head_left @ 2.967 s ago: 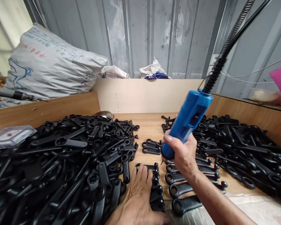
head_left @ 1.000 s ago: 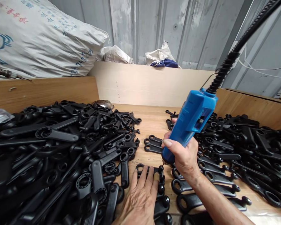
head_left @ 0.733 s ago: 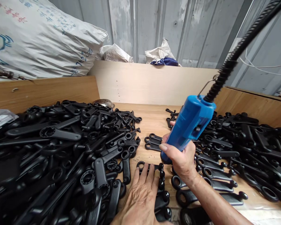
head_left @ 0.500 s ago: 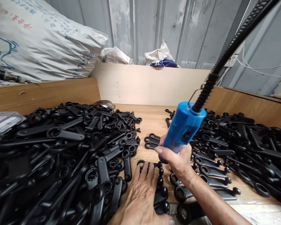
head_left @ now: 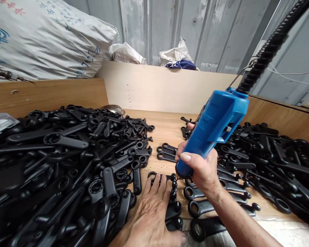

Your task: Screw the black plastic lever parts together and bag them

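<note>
My right hand [head_left: 203,171] is wrapped round a blue electric screwdriver [head_left: 208,127], held tilted with its lower end to the left. A black cable with a coiled spring [head_left: 262,65] runs up from its top. Its tip is hidden behind the hand and the parts. My left hand [head_left: 153,209] lies flat, fingers stretched out, on a row of black plastic crank handles [head_left: 173,210] with ring ends and ball knobs. To the right of that row, beneath my right forearm, more crank handles [head_left: 201,207] lie side by side.
Piles of black handles fill the left [head_left: 67,164] and right [head_left: 280,164] of the wooden bench. Low boards [head_left: 157,89] enclose it. A big white sack [head_left: 54,37] stands behind on the left, and another tool [head_left: 2,72] rests by it. A metal dish [head_left: 113,109] sits at the back.
The screwdriver in my right hand has come up slightly and tilted further to the right, with more of its body showing. My left hand stays flat on the handles. The view has shifted slightly.
</note>
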### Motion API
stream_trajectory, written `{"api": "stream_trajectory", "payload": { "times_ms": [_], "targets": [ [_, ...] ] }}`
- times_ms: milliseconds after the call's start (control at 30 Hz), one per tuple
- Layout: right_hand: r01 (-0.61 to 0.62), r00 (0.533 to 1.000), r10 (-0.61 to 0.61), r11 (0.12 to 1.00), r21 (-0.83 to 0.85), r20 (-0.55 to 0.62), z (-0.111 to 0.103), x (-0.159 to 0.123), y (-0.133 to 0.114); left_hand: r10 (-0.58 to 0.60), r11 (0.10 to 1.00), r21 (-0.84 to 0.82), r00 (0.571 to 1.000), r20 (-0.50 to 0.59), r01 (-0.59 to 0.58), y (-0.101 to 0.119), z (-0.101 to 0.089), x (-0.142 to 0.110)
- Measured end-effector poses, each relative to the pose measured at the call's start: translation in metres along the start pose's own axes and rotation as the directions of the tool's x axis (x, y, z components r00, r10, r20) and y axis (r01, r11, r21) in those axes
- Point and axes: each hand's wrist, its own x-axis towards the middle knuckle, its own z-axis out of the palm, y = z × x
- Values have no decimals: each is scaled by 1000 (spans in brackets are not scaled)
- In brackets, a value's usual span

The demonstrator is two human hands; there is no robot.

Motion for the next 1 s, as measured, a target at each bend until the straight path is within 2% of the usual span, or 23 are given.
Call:
{"api": "stream_trajectory", "payload": {
  "times_ms": [167, 333, 700, 1000],
  "targets": [
    [-15, 1000, 15, 1000, -7, -16, 0, 0, 0, -1, 998, 70, 1000, -13, 2, 1, -1, 1],
    [-77, 997, 77, 997, -6, -16, 1, -2, -1, -2, 1000, 28, 1000, 6, 2, -1, 0, 1],
    [-60, 998, 59, 995, -78, -10, 1, -2, 4, -2, 1000, 10, 998, 63, 1, -2, -1, 3],
    [-26, 999, 19, 981, -192, -40, 4, -1, 1, 1, 1000, -5, 1000, 21, -1, -1, 0, 3]
  ]
}}
